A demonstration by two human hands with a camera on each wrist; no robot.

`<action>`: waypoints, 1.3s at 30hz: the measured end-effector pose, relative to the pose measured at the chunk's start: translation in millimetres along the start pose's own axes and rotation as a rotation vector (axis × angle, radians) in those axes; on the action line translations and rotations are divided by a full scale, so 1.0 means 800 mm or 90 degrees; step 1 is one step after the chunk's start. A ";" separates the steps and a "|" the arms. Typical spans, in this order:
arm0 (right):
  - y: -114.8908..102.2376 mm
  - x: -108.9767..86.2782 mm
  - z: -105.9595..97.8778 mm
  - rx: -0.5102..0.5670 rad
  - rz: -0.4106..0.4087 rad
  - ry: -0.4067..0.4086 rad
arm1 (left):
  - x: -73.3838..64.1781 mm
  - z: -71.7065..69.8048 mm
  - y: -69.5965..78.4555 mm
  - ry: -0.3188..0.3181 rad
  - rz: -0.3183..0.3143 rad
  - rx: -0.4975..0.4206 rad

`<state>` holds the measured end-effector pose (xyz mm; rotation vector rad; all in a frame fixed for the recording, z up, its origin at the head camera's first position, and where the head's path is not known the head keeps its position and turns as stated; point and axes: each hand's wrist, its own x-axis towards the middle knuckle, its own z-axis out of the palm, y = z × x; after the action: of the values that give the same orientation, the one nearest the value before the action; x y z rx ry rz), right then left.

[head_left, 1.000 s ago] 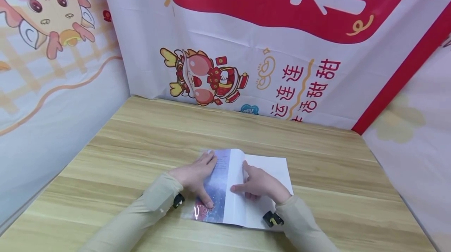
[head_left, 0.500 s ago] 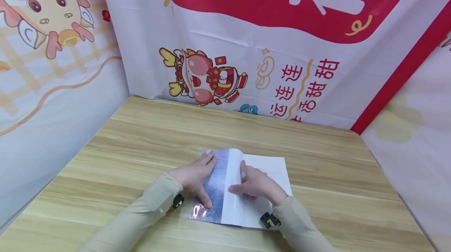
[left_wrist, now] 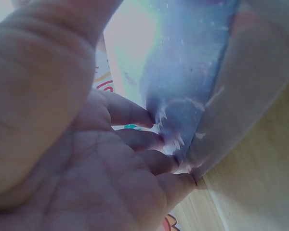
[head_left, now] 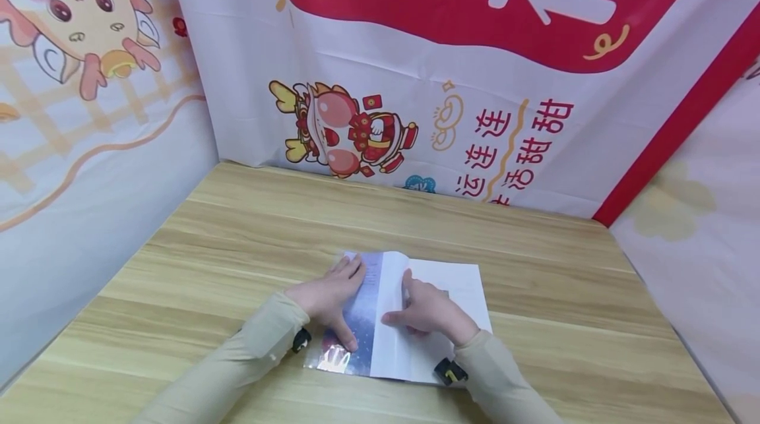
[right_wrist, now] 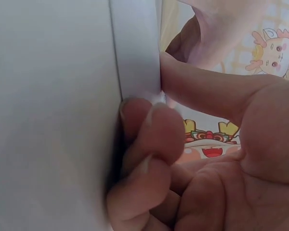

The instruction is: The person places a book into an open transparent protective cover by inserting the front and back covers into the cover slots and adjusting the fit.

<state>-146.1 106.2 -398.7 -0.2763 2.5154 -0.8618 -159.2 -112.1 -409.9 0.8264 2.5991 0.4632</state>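
On the worktop [head_left: 594,318], the book's [head_left: 456,279] white strip [head_left: 388,351] has been shifted slightly leftward, together with the right hand [head_left: 435,308]; whether it is pinched there cannot be told. The purple panel [head_left: 363,318] is pressed by the left hand [head_left: 328,297], fingers spread; the strip's position is apparently being adjusted.

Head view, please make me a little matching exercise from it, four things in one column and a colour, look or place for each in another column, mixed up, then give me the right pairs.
Column one:
1. left hand
2. table
3. right hand
4. sleeves

Column two:
A. wood-grained
B. on the white part of the book
C. beige
D. on the bluish part of the book

Right pairs: 1-D, 2-A, 3-B, 4-C
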 end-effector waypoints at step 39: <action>0.009 0.009 -0.002 0.001 -0.022 0.008 | 0.000 -0.002 0.001 -0.007 0.007 0.049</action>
<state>-153.1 109.9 -404.6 -0.3150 2.5284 -0.8819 -159.3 -111.9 -408.5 0.8669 2.6170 0.3636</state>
